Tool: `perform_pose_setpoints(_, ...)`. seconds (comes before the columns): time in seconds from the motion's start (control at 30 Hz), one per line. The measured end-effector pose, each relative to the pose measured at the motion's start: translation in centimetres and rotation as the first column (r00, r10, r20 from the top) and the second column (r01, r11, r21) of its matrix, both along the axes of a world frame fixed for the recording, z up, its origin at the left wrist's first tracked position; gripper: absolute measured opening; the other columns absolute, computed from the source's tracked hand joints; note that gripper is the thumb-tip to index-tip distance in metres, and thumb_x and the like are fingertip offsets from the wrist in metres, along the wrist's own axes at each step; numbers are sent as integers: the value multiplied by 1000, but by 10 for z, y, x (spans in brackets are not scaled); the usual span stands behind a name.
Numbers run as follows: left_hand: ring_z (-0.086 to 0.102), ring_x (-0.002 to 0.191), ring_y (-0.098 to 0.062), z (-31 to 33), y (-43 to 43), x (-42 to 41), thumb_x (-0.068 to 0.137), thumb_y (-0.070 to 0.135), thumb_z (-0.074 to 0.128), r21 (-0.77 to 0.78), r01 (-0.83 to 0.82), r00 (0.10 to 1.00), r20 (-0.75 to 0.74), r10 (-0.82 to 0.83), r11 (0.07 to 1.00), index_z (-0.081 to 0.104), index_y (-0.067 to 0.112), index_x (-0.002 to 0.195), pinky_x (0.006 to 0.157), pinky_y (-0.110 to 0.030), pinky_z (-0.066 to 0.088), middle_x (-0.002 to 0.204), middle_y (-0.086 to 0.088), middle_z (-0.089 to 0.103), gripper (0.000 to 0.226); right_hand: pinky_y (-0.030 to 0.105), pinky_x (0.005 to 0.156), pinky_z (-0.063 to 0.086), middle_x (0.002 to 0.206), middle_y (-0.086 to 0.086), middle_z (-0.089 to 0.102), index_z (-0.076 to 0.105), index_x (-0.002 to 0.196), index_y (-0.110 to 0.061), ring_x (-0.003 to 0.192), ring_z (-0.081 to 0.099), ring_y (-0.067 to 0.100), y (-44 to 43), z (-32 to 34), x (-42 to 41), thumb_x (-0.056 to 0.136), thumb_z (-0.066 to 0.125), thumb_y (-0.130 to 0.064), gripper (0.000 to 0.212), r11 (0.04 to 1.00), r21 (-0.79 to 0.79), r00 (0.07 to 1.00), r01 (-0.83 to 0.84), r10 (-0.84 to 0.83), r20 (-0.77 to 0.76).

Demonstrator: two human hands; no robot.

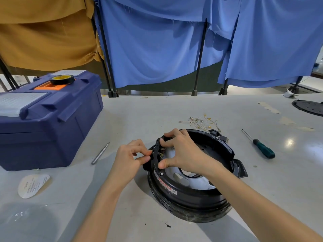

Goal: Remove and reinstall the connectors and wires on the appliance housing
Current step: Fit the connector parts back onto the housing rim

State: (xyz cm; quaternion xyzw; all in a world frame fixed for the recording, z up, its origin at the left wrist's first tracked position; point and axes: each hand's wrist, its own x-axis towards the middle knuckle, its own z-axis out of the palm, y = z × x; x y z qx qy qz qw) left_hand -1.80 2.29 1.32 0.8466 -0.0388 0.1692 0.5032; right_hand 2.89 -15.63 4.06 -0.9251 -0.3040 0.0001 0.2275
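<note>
The black housing (174,191) sits low in the centre of the frame. Its connector strip (154,155) stands on the left rim, long axis running up and down the picture. The left hand (131,159) is just left of the strip, thumb and forefinger pinched on its outer edge. The right hand (183,151) curls over the rim from inside (thumb low, fingers hooked on top). Any pull would likely go leftward, against that brace.
</note>
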Motion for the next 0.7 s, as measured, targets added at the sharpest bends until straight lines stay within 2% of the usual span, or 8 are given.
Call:
perform_pose_setpoints(0.1,50,69,-3,3,0,-1,72,-12,73,34,-8,1000,-14,8,999,76,11,69,68,-22,35,72,-1,61,23,29,102,25,141,3,39,52,139,-20,129,24,23,-2,0,-1,69,78,-54,82,1000,8,1000,-1,1,-4)
perform_pose_setpoints(0.2,54,69,-15,7,-2,-1,74,-12,72,48,-35,998,-44,38,998,76,10,71,70,-33,39,75,-4,63,22,31,106,25,143,3,38,51,140,-21,130,24,23,-3,0,-2,69,77,-55,83,1000,5,1000,-3,3,-2)
perform_pose_setpoints(0.23,54,65,-14,9,-2,-1,74,-13,71,53,-29,998,-62,32,998,76,10,71,68,-34,39,75,-5,64,24,33,107,25,143,3,38,51,140,-22,130,24,23,-4,0,-2,69,77,-55,83,1000,6,1000,-4,4,-4)
perform_pose_setpoints(0.33,51,52,6,17,-1,2,75,-12,71,135,-30,994,-99,44,990,76,10,74,60,-15,37,76,-1,67,22,33,109,26,142,0,40,51,140,-22,132,24,21,-5,0,-2,67,79,-54,84,999,44,1000,0,1,-28)
perform_pose_setpoints(0.43,58,67,7,23,-11,11,83,-4,65,146,-160,986,-16,164,976,77,13,91,63,-3,38,77,2,71,22,26,107,25,143,-5,45,53,138,-20,135,27,14,-7,2,0,70,80,-48,78,992,125,998,25,-17,-60)
perform_pose_setpoints(0.53,65,92,-13,28,-31,24,92,12,61,50,-194,981,-11,195,980,68,15,118,86,-23,47,95,-1,73,27,25,108,35,133,-4,60,63,129,-18,128,48,11,-12,8,4,84,74,-28,47,971,233,996,47,-27,-89)
perform_pose_setpoints(0.6,64,105,-15,26,-42,34,90,23,65,39,-149,986,-67,152,988,62,14,126,96,-32,47,110,-2,70,37,23,101,44,119,-4,70,69,121,-17,113,60,8,-22,13,9,89,67,-14,32,948,312,995,63,-37,-88)
perform_pose_setpoints(0.7,62,108,-11,18,-46,43,88,26,69,3,-108,981,-162,107,994,59,12,129,97,-25,45,117,0,67,45,19,93,44,109,-2,72,73,112,-14,103,63,9,-55,18,27,91,62,-8,24,894,378,970,241,-232,-70)
